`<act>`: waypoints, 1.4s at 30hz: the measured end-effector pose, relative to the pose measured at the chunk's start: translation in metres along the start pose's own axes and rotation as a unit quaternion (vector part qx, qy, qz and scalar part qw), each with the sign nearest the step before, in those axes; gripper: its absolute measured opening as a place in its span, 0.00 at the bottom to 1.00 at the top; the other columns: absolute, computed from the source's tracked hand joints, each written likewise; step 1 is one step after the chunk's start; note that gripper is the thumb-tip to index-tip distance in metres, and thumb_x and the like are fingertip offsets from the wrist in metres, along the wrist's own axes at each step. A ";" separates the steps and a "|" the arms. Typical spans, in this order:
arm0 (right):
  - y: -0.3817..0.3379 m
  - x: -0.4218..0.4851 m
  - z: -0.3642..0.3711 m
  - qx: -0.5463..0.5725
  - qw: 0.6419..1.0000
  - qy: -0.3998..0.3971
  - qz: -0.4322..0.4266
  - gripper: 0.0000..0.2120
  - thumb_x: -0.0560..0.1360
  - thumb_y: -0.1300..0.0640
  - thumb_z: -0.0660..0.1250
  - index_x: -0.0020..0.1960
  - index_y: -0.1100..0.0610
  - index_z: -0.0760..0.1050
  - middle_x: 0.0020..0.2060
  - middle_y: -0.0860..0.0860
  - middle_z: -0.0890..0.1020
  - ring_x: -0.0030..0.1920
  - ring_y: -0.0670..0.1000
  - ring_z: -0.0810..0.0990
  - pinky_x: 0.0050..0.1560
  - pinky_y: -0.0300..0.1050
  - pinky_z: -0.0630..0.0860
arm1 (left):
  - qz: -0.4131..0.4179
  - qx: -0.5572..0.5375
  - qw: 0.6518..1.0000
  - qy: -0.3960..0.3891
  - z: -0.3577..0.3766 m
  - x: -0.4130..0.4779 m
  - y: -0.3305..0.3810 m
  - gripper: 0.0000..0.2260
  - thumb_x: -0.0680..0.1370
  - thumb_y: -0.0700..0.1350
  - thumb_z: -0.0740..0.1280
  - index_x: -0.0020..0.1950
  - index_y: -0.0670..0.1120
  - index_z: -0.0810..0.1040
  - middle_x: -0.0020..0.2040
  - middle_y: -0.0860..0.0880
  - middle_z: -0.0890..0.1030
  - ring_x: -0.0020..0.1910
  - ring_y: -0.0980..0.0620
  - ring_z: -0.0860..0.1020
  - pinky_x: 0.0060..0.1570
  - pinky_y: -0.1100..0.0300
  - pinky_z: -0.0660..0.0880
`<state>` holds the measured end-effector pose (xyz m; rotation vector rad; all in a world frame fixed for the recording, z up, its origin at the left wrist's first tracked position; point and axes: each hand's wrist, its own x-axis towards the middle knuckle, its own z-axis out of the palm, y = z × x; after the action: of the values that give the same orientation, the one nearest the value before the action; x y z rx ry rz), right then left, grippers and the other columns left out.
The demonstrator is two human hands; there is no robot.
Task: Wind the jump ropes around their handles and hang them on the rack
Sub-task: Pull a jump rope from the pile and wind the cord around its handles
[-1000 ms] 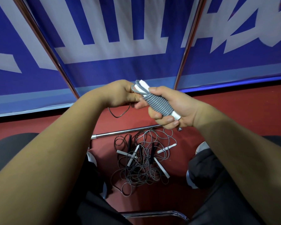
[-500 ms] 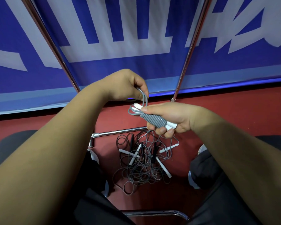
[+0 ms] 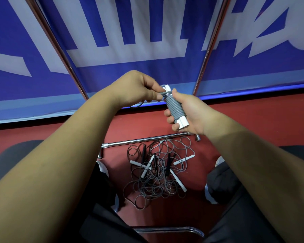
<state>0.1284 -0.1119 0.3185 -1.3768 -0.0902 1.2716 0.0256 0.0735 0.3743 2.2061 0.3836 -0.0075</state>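
1. Hands: two, the left hand (image 3: 137, 88) and the right hand (image 3: 188, 111).
2. Wound jump rope (image 3: 175, 107): one, with two white handle ends side by side at its lower end.
3. White handles (image 3: 179, 181) loose on the floor: four.
4. Black handles (image 3: 144, 153) among them: three can be made out.
5. Tangled pile (image 3: 153, 188) of grey cord: one; how many ropes it holds cannot be told.
6. Slanted metal poles (image 3: 211, 48): two.
7. Floor bar (image 3: 144, 140): one.

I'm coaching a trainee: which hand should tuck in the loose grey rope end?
Probably the left hand: it pinches the loose grey rope end at the top of the white handles wound in grey rope. The right hand grips that bundle.
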 end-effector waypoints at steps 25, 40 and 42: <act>-0.019 -0.019 -0.009 -0.043 0.998 -0.026 0.027 0.24 0.80 0.32 0.63 0.51 0.54 0.76 0.34 0.48 0.72 0.28 0.46 0.64 0.25 0.36 0.56 | -0.008 0.029 0.992 -0.126 0.020 0.005 -0.028 0.10 0.86 0.52 0.65 0.50 0.57 0.85 0.37 0.56 0.80 0.35 0.56 0.74 0.43 0.63 0.73; -0.006 -0.028 -0.004 -0.171 0.958 -0.203 0.110 0.29 0.83 0.36 0.57 0.69 0.56 0.80 0.36 0.53 0.76 0.23 0.46 0.64 0.23 0.34 0.58 | 0.022 0.137 0.983 -0.121 0.015 0.007 -0.030 0.06 0.82 0.46 0.70 0.48 0.52 0.86 0.45 0.50 0.87 0.44 0.53 0.83 0.53 0.53 0.78; -0.004 -0.028 -0.002 -0.194 0.951 -0.209 0.118 0.25 0.84 0.38 0.57 0.71 0.50 0.79 0.43 0.56 0.82 0.24 0.47 0.66 0.23 0.33 0.61 | 0.022 0.139 0.983 -0.114 0.013 0.006 -0.027 0.07 0.83 0.46 0.70 0.54 0.55 0.87 0.49 0.53 0.88 0.51 0.51 0.84 0.59 0.52 0.79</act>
<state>0.1213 -0.1316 0.3374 -1.4539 -0.5047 1.8059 0.0260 0.0804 0.3448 2.4556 0.2148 -0.3051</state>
